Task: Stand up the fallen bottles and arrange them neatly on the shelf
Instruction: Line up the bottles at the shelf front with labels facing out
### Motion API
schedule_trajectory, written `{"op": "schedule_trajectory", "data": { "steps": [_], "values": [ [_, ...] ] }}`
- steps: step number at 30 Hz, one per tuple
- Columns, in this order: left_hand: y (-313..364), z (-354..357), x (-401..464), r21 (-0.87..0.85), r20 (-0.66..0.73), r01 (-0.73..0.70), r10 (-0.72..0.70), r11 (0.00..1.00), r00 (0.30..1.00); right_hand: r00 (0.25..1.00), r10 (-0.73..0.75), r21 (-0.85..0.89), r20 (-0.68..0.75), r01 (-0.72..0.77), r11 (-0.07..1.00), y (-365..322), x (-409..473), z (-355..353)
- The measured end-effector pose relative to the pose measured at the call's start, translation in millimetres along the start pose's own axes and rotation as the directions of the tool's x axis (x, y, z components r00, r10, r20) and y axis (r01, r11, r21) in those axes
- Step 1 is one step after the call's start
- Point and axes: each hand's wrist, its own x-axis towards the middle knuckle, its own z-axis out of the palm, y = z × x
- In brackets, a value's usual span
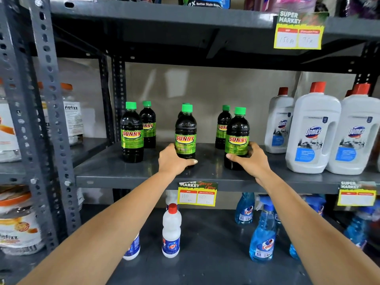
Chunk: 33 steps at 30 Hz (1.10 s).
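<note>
Several dark bottles with green caps and green "Sunny" labels stand upright on the grey middle shelf (115, 171), in front and back rows. My left hand (174, 159) grips the base of the middle front bottle (185, 130). My right hand (249, 159) wraps around the lower part of the right front bottle (236, 138). The left front bottle (132, 132) stands alone, with another (148, 124) behind it. A further bottle (223, 126) stands behind the right one. One more is mostly hidden behind the middle bottle.
Large white Domex jugs (312, 130) with red caps crowd the shelf's right side. Price tags (197, 194) hang from the shelf edges. Below stand white bottles (171, 231) and blue spray bottles (262, 233). A perforated grey upright (49, 99) borders the left.
</note>
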Motion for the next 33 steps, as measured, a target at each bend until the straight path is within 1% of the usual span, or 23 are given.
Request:
{"op": "schedule_trajectory", "data": {
  "steps": [4,16,20,22,24,25,26,28,29,30,31,33],
  "values": [
    [1,-2,-6,-0.004,0.004,-0.02,0.02,1.0,1.0,1.0,-0.003,-0.014,-0.005,0.002,1.0,-4,-11,-3],
    [7,-6,-18,-0.03,0.01,-0.023,0.023,0.999,1.0,0.999,0.018,-0.047,-0.044,-0.02,0.999,-14,-29,-1],
    [5,-10,-23,-0.039,0.024,-0.035,0.036,0.999,0.999,1.0,0.017,0.019,-0.021,-0.017,1.0,-12,-34,-3],
    [-1,-17,-24,-0.036,0.024,-0.042,0.043,0.998,0.999,0.995,0.018,0.113,-0.095,-0.007,0.994,-12,-38,-4],
    [-13,-30,-26,-0.028,-0.003,-0.064,0.064,0.998,0.998,0.971,-0.018,0.183,-0.237,0.062,0.981,-17,-48,-2],
    [-23,-40,-28,-0.013,-0.028,-0.094,0.094,0.995,0.995,0.95,-0.061,0.201,-0.307,0.127,0.971,-21,-55,4],
    [-33,-48,-31,0.023,-0.054,-0.144,0.145,0.989,0.988,0.924,-0.113,0.208,-0.366,0.199,0.958,-24,-61,8],
    [-59,-69,-35,0.149,-0.115,-0.257,0.275,0.955,0.955,0.878,-0.209,0.209,-0.431,0.323,0.923,-38,-75,24],
    [-71,-81,-37,0.215,-0.128,-0.293,0.324,0.932,0.937,0.86,-0.254,0.204,-0.442,0.372,0.905,-46,-81,34],
    [-82,-96,-38,0.276,-0.123,-0.296,0.339,0.914,0.933,0.848,-0.3,0.201,-0.438,0.417,0.886,-57,-86,46],
    [-90,-110,-38,0.331,-0.088,-0.275,0.32,0.903,0.943,0.837,-0.348,0.201,-0.422,0.461,0.864,-67,-92,60],
    [-94,-133,-36,0.437,0.031,-0.203,0.21,0.876,0.977,0.832,-0.428,0.233,-0.352,0.521,0.821,-86,-101,86]
  ]
}}
